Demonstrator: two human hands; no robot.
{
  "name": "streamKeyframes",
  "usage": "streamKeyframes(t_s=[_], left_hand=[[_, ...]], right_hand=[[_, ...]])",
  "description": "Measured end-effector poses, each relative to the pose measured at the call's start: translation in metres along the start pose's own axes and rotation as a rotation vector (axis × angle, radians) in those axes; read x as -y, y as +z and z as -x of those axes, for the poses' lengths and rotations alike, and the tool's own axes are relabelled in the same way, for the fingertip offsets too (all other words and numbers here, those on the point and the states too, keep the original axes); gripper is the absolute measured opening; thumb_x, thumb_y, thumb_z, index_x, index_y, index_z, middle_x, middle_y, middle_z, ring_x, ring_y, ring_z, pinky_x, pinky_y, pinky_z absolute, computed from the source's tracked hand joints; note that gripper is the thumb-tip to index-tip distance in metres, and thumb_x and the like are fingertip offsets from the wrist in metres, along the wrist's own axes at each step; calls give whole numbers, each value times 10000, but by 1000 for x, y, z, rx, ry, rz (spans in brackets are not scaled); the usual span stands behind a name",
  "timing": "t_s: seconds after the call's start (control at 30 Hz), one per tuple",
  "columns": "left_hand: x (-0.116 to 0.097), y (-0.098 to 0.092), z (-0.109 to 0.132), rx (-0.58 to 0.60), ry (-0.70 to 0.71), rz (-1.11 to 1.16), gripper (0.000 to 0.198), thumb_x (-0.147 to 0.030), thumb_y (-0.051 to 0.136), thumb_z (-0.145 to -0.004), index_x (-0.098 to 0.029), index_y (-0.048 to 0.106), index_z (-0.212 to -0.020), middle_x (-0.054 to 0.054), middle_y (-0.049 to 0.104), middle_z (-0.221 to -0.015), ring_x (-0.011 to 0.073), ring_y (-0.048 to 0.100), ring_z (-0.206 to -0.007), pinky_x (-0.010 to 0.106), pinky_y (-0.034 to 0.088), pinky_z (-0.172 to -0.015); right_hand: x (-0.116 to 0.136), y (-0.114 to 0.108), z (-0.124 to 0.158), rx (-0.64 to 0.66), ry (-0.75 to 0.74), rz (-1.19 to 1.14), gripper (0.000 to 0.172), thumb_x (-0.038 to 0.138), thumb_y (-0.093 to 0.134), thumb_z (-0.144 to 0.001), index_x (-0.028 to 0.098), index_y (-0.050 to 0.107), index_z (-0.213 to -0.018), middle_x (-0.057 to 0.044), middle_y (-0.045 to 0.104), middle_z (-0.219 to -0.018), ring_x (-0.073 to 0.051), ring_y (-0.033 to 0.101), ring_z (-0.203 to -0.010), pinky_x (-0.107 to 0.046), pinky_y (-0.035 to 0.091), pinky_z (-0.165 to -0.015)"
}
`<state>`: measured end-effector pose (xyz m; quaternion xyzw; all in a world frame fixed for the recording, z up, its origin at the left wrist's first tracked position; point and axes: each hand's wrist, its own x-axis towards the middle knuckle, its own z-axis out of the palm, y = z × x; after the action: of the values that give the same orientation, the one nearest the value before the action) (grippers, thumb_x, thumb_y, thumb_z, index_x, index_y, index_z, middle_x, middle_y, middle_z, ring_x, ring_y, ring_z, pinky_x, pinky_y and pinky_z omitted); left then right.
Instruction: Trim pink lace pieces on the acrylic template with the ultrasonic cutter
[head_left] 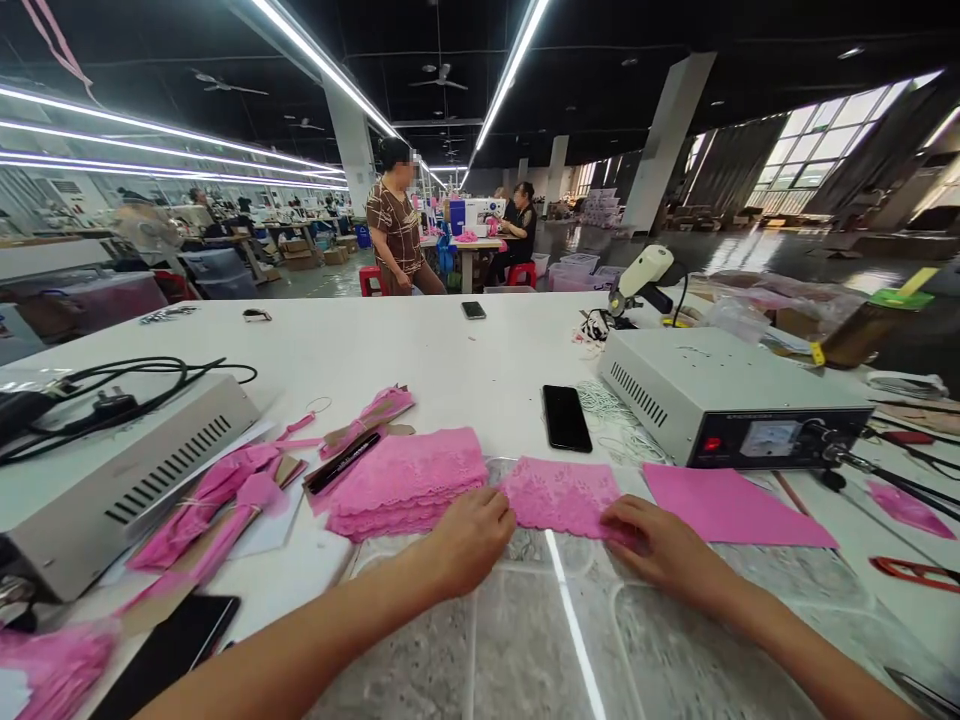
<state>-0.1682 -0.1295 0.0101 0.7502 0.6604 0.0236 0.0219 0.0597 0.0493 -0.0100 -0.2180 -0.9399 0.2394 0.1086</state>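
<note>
A single piece of pink lace fabric lies on the grey marbled mat, its scalloped edge facing me. My left hand pinches its left edge, close beside a stack of pink lace pieces. At the lace's right edge, my right hand has its curled fingers closed on the corner, which partly hides it. A flat plain pink fabric piece rests to the right of that hand. On the stack's left side lies a black marker pen.
A grey machine box with a dial stands at right, another grey box at left. Phones lie on the white table. Tied pink bundles are at left, red-handled snips at right. A person stands beyond the table.
</note>
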Motion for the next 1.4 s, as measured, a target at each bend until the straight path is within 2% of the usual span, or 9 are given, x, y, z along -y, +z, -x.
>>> streamKeyframes(t_s=[0.1,0.27,0.6,0.77,0.93,1.03,1.1,1.23,1.4], left_hand=[[-3,6,-25,112,-45,-37,55,-163,614,-910,-120,631,-939,67,648,-987,204,626,-941,380,531,-828],[1,-3,-36,213,-131,-24,184,-303,599,-954,-137,636,-1023,59,654,-1044,182,643,-934,386,543,-843],[11,-27,-46,223,-184,144,212,-335,584,-965,-132,635,-997,34,660,-942,152,650,-821,337,557,-756],[12,-33,-46,182,-154,185,204,-327,583,-965,-130,636,-970,29,658,-919,149,647,-810,335,553,-754],[11,-40,-45,157,-118,161,185,-307,587,-964,-129,637,-959,30,658,-929,155,649,-836,345,552,-774],[12,-43,-39,139,-106,139,176,-298,585,-964,-129,635,-958,35,655,-952,159,645,-854,348,550,-780],[14,-43,-32,126,-100,135,175,-296,579,-967,-130,632,-952,35,651,-955,154,639,-846,339,547,-771],[14,-38,-24,115,-96,138,174,-293,574,-969,-131,629,-937,27,647,-923,142,633,-803,321,544,-744],[8,-32,-29,111,-99,112,157,-276,580,-967,-129,633,-968,36,654,-965,153,645,-847,336,555,-767]], right_hand=[[-4,2,1,-13,-16,-30,196,266,462,-898,213,645,-852,-65,660,-882,-199,621,-778,-336,496,-694],[-10,3,0,-26,-14,-108,243,308,431,-930,220,638,-838,-58,661,-886,-193,625,-797,-328,488,-710],[-16,-2,-2,-31,-3,-157,254,302,454,-913,200,656,-799,-54,669,-821,-179,617,-717,-314,483,-652],[13,-1,-6,-117,-34,-22,225,360,564,-872,197,655,-998,-98,689,-1000,-228,641,-890,-356,517,-746],[44,20,-28,-137,-98,110,219,263,626,-792,190,637,-998,-104,679,-999,-253,617,-930,-374,506,-782],[35,25,-30,-144,-63,161,185,115,557,-765,178,641,-917,-113,675,-943,-259,617,-888,-370,496,-735],[21,23,-22,-149,-42,181,196,86,502,-788,178,640,-892,-113,675,-921,-249,619,-856,-357,491,-701],[-2,16,-3,-149,-34,183,214,141,449,-863,189,649,-919,-103,688,-936,-232,627,-837,-359,505,-702],[-4,14,2,-131,-44,160,233,199,433,-904,207,665,-890,-76,691,-903,-204,629,-805,-338,508,-699]])
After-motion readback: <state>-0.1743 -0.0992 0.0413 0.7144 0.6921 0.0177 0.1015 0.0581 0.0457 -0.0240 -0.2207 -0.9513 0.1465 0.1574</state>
